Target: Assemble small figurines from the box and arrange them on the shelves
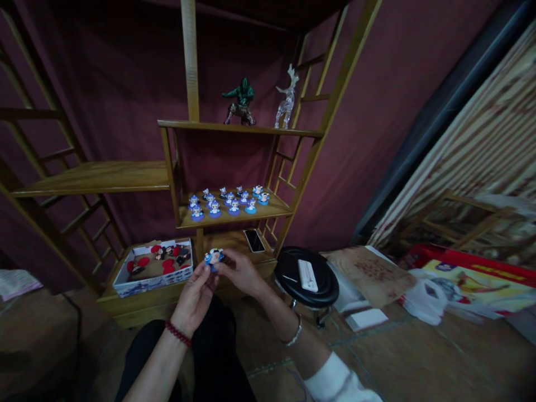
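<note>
Both hands meet just below the centre of the frame, pinching one small blue-and-pink figurine [214, 258] between their fingertips. The left hand [200, 296] grasps it from the lower left, palm partly turned up, with a dark red beaded bracelet [178, 334] at its wrist. The right hand [243, 272] grips it from the right; a pale bracelet [295, 332] circles that wrist, and a white sleeve [337, 379] shows at bottom centre-right. Dark-clothed legs [220, 357] fill the bottom centre.

Left of the hands, a shallow white-sided box [154, 283] holds several red-and-black figures [168, 265]. Above the hands, at the centre of the frame, a wooden shelf [275, 208] carries rows of small figurines [215, 209], mostly on purple or blue bases. Beneath that shelf, a phone [254, 240] lies on a lower board [230, 240].

Right of centre stands a round black stool [329, 286] with a slim white object [307, 275] on its seat. Beyond it, a sheet of cardboard [372, 273], a white plastic bag [425, 298] and a red-and-yellow package [481, 285] reach toward the right edge. In the upper middle, a higher shelf [205, 126] bears a crouching dark green statuette [242, 100] and a clear deer ornament [287, 103]. Striped cloth [469, 151] hangs at upper right.
</note>
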Demonstrator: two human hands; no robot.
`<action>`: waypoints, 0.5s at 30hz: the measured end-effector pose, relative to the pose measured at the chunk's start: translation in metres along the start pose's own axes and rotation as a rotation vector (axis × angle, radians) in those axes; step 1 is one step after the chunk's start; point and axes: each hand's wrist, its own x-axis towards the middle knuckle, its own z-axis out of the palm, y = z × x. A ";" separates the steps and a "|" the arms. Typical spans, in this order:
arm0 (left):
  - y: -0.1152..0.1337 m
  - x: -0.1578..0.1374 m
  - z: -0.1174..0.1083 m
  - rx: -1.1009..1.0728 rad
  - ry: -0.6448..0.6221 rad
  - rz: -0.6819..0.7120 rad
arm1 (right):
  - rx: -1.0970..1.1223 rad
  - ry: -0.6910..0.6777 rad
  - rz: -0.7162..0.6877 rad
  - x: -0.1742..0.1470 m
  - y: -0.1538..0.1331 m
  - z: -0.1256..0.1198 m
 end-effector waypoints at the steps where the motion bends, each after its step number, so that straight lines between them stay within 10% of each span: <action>1: 0.000 0.001 0.002 0.003 -0.005 -0.004 | 0.004 0.003 0.009 0.001 0.002 -0.001; 15: -0.010 0.013 0.012 0.001 -0.028 -0.024 | 0.108 0.018 0.034 0.006 0.004 -0.018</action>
